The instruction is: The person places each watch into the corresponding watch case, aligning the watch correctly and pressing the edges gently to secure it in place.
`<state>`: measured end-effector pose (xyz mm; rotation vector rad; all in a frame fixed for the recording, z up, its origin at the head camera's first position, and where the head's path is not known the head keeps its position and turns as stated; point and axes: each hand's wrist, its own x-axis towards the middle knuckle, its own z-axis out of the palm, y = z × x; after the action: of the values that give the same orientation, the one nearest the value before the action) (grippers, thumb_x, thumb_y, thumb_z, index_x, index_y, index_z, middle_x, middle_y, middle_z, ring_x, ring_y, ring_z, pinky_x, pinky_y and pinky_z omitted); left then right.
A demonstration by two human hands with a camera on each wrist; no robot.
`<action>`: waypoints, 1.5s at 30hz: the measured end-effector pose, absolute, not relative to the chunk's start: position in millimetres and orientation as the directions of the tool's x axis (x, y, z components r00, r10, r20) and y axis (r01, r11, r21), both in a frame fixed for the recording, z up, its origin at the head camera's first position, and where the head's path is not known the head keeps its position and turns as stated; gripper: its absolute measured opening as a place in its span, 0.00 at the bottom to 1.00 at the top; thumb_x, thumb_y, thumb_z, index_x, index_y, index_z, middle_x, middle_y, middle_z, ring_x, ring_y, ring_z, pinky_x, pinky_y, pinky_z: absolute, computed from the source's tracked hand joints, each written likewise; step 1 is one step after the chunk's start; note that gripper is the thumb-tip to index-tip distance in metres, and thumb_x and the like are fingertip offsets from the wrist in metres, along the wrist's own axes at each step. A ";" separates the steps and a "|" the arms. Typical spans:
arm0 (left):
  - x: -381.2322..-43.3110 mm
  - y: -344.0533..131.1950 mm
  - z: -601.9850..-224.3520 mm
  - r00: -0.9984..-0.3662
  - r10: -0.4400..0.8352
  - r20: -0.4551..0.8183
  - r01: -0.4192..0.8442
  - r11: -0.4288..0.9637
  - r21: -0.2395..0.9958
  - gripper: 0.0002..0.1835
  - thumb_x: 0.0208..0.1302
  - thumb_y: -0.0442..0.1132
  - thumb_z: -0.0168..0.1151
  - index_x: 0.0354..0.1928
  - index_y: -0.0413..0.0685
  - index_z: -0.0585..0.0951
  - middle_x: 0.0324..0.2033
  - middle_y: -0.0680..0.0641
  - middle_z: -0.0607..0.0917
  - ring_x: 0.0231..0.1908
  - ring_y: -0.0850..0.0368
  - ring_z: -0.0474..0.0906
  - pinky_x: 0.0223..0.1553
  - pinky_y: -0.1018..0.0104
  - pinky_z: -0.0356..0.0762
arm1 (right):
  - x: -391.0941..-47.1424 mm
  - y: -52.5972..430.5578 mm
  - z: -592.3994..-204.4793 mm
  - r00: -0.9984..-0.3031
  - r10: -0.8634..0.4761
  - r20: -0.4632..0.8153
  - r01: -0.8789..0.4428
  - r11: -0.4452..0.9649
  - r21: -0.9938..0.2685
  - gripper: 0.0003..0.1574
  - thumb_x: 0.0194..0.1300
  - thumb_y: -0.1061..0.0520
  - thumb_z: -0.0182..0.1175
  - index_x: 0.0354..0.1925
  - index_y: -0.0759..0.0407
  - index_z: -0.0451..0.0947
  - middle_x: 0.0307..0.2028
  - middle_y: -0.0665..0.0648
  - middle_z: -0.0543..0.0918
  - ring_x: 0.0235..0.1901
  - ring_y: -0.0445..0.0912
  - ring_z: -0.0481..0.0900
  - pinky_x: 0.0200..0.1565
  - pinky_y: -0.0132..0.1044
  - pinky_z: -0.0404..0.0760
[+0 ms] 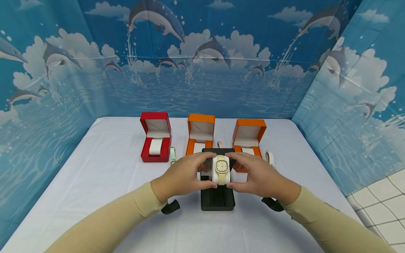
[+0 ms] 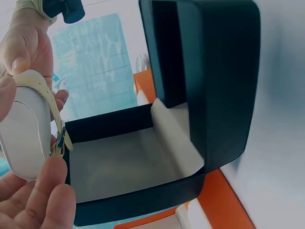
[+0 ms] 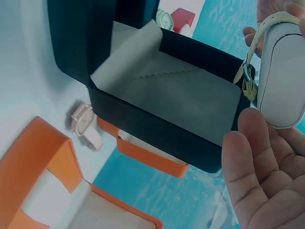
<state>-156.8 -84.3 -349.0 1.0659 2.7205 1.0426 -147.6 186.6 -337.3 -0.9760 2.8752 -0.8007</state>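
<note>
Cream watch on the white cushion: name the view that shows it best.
The head view: the cream watch faces the camera, its dial in plain sight. The left and right wrist views both show only its strap and buckle on the white cushion, with the dial hidden.

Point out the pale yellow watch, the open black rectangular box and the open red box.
Pale yellow watch [image 1: 221, 166]: head view, on its dial.
Open black rectangular box [image 3: 157, 133]: right wrist view, on its outer side wall.
Open red box [image 1: 155, 159]: head view, on its base's front.
</note>
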 end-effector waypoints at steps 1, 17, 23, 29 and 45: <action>-156.3 -84.0 -349.7 -0.765 0.614 0.192 0.587 0.544 0.600 0.42 0.60 0.54 0.80 0.73 0.51 0.73 0.53 0.52 0.88 0.47 0.56 0.89 0.47 0.64 0.87 | -147.0 186.7 -338.3 -0.807 -0.569 0.160 -0.570 0.678 -0.465 0.51 0.59 0.46 0.80 0.73 0.59 0.70 0.61 0.54 0.84 0.48 0.43 0.85 0.48 0.40 0.89; -147.0 -82.4 -361.6 -0.760 0.613 0.215 0.610 0.559 0.561 0.42 0.59 0.56 0.80 0.72 0.50 0.74 0.51 0.54 0.86 0.44 0.57 0.86 0.37 0.72 0.82 | -143.7 188.3 -346.3 -0.784 -0.604 0.141 -0.600 0.680 -0.421 0.48 0.59 0.41 0.79 0.71 0.55 0.72 0.56 0.48 0.84 0.47 0.40 0.80 0.47 0.39 0.86; -147.2 -81.5 -368.6 -0.766 0.614 0.190 0.598 0.574 0.559 0.42 0.59 0.56 0.80 0.71 0.50 0.75 0.54 0.53 0.86 0.43 0.57 0.86 0.37 0.73 0.82 | -144.6 187.1 -353.0 -0.797 -0.596 0.097 -0.573 0.695 -0.435 0.50 0.58 0.42 0.79 0.72 0.56 0.73 0.55 0.49 0.85 0.47 0.45 0.83 0.45 0.39 0.86; -148.6 -80.2 -375.3 -0.774 0.621 0.126 0.573 0.601 0.557 0.42 0.59 0.58 0.79 0.72 0.50 0.74 0.55 0.53 0.87 0.41 0.60 0.86 0.39 0.74 0.82 | -145.4 185.9 -361.8 -0.806 -0.588 0.070 -0.559 0.716 -0.417 0.50 0.58 0.41 0.79 0.72 0.57 0.73 0.56 0.51 0.86 0.47 0.46 0.84 0.43 0.37 0.85; -152.4 -75.7 -392.2 -0.798 0.602 0.035 0.530 0.673 0.515 0.41 0.59 0.59 0.78 0.70 0.52 0.74 0.37 0.54 0.85 0.29 0.68 0.76 0.30 0.73 0.77 | -149.9 181.3 -383.7 -0.808 -0.587 0.056 -0.558 0.731 -0.393 0.49 0.55 0.40 0.81 0.69 0.54 0.76 0.55 0.48 0.84 0.47 0.43 0.82 0.44 0.36 0.85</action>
<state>-152.4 -75.7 -392.2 0.9344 2.7457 0.7800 -149.9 181.3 -383.7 -0.9454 2.8552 -0.6123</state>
